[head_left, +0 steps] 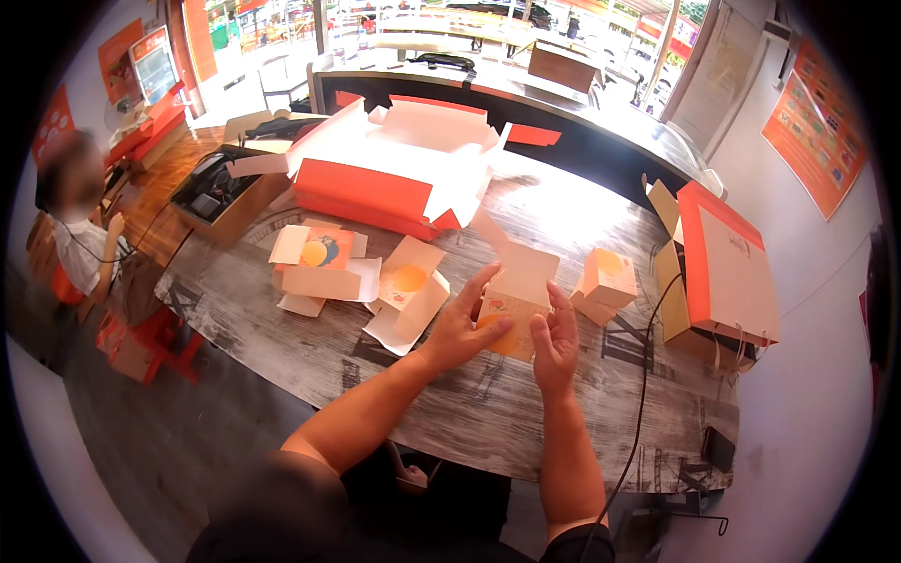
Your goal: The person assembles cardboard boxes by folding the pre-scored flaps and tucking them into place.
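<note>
At the far left of the table we see the left box with its flaps out, and behind it the big red carton. Just right of the left box we find the second box, its flaps spread too, near our left hand but apart from it.

Our left hand is closed on the held box: its thumb lies across the near printed face, and its fingers run up the left edge. The held box sits directly between our two hands, above the middle of the table; whether its base touches the tabletop we cannot tell. Its long axis, flaps included, points away from us with a slight lean, and the flaps stand open at the far end, beyond our fingertips.

Our right hand brackets the right edge, thumb at the near corner and fingers along the side, clamped more at the rim than across the face. Neither hand is nearer, since both touch the box, but our left covers more of it.

Past our right fingers, apart from them, we see the right box, then the bag.
</note>
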`<state>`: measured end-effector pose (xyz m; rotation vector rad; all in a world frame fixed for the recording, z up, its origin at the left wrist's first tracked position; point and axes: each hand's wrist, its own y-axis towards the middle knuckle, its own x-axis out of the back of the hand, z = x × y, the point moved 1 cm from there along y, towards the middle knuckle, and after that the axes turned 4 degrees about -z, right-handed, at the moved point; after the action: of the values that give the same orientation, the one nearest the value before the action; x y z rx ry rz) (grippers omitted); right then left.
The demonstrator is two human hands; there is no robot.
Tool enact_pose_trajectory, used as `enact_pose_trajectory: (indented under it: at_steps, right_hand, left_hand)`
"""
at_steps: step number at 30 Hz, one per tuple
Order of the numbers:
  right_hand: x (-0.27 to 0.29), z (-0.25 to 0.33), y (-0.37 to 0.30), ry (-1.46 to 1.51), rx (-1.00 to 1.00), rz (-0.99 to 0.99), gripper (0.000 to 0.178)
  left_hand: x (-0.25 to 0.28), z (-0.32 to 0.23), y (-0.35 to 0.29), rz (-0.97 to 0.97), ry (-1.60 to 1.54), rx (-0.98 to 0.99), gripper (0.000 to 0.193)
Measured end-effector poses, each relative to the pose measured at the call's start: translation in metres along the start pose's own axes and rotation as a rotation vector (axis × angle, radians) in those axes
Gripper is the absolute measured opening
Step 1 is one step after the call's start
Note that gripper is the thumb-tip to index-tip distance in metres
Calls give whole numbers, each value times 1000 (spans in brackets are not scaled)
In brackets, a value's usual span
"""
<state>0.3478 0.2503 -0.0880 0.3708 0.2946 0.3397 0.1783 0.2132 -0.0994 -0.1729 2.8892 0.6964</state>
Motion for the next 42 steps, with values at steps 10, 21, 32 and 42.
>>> enact_pose_trajectory:
  at_steps: [10, 21, 32, 42]
  right_hand:
    - [9, -13, 4, -217, 95, 3, 12]
    - [3, -20, -1, -161, 60, -43, 27]
    - [-4, -11, 0, -415, 153, -26, 30]
    - [-5, -17, -1, -405, 173, 25, 28]
  left_hand:
    - [10, 10, 0, 19, -49, 162, 26]
    - [8, 10, 0, -69, -59, 167, 24]
    - [6, 15, 2, -99, -32, 171, 50]
    - [6, 14, -1, -131, -161, 222, 37]
